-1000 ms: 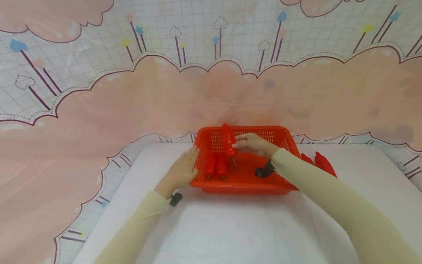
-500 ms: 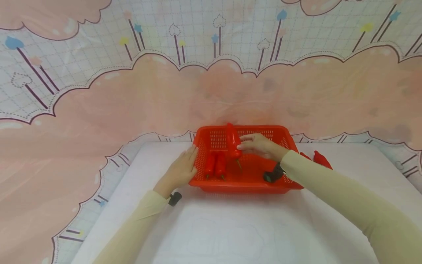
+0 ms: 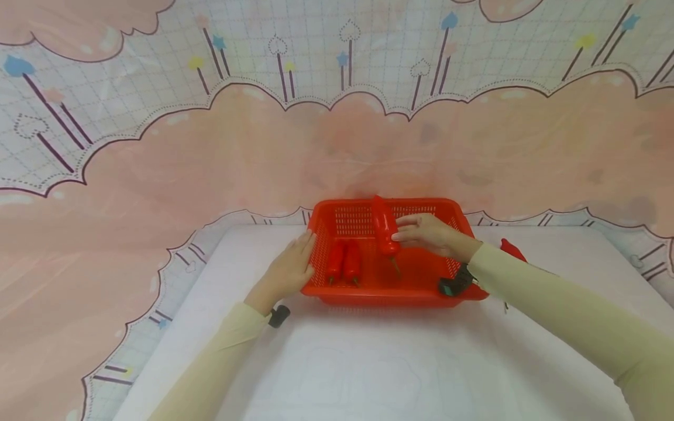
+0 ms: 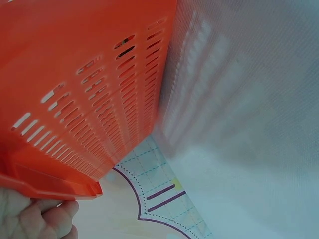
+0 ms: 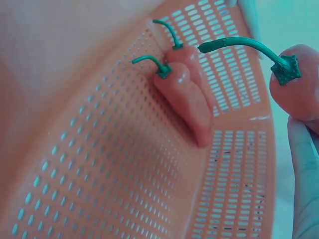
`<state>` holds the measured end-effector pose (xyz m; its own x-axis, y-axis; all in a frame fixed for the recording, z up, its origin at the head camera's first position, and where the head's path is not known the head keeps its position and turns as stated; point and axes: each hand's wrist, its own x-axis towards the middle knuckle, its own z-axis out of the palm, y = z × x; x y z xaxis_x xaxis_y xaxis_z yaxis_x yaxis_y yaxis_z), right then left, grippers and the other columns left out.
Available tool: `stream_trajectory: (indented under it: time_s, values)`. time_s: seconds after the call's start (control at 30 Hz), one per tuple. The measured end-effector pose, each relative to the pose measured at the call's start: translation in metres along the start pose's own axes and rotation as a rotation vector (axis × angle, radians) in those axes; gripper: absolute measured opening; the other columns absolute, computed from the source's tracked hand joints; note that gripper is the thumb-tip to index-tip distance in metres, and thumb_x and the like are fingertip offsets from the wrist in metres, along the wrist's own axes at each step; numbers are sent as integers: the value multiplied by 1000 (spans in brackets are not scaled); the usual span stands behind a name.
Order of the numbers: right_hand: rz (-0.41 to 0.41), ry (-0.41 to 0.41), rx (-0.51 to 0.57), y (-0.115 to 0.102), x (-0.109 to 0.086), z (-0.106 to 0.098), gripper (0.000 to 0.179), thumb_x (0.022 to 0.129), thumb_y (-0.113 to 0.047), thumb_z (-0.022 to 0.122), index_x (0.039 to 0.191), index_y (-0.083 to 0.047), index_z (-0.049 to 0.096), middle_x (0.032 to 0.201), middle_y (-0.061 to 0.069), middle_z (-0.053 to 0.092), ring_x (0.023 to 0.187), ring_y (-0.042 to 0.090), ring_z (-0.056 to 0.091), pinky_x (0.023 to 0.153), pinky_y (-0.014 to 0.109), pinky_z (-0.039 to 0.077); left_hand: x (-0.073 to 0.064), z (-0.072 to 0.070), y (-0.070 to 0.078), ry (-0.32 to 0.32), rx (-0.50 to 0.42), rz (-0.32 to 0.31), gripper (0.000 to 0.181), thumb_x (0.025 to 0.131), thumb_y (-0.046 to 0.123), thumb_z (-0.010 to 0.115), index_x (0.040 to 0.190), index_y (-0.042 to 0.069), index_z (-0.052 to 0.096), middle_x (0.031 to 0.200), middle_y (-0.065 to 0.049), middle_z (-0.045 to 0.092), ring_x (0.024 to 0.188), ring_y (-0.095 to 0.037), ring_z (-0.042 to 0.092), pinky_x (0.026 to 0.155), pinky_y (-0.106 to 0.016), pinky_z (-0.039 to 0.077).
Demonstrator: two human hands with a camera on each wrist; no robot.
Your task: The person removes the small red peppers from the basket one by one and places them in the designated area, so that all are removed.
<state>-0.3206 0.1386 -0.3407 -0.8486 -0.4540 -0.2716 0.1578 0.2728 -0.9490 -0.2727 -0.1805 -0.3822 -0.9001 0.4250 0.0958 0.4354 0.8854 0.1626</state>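
Note:
In the head view my right hand (image 3: 429, 234) grips a shiny red chili pepper (image 3: 385, 225) by its side, above the red basket (image 3: 389, 301). The held pepper tilts with its green stem downward; its stem end (image 5: 298, 74) shows at the right of the right wrist view. Two more peppers (image 3: 351, 261) lie side by side on the basket's left part. My left hand (image 3: 286, 269) holds the basket's left rim; in the left wrist view its fingers (image 4: 60, 219) curl beneath that rim.
Partly behind the right forearm, a red pepper (image 3: 512, 250) lies on the white table (image 3: 337, 368) right of the basket. A patterned cloth (image 3: 368, 158) hangs behind. Dark wrist cameras (image 3: 457, 282) sit at both wrists.
My right hand has moved to the right over the basket with the held pepper. My left hand stays at the left rim, and the two peppers in the basket stay put.

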Motion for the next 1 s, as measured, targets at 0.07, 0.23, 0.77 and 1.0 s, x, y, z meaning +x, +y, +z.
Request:
stream_trajectory:
  time_s: [0.07,0.23,0.77,1.0]
  values:
    - [1,4,-4,1,-3,-2,62,91,-13,59,145,0,31,140,23,47,103,12,65,108,47,38,0,0,0,0,1,-2,68,88,18,45,147,-5,20,156,-20,17,146,-32,19,120,-45,19]
    - [0,17,-16,0,-11,-10,63,89,-16,62,143,-1,35,138,23,49,102,12,67,105,45,41,0,0,0,-1,-5,-8,68,88,18,45,147,-4,20,156,-20,17,145,-32,19,120,-45,19]
    - [-17,52,-119,-8,-39,-30,65,90,-18,60,144,4,30,140,28,44,96,9,67,97,38,49,-1,0,0,13,-11,5,68,88,19,44,147,-5,21,156,-20,18,145,-32,20,120,-44,19]
    - [-23,80,-165,-6,-44,-40,67,90,-21,61,143,5,30,139,28,45,96,8,67,93,34,53,-1,0,0,14,-12,7,67,88,18,44,147,-6,21,156,-21,17,145,-32,19,120,-45,20]
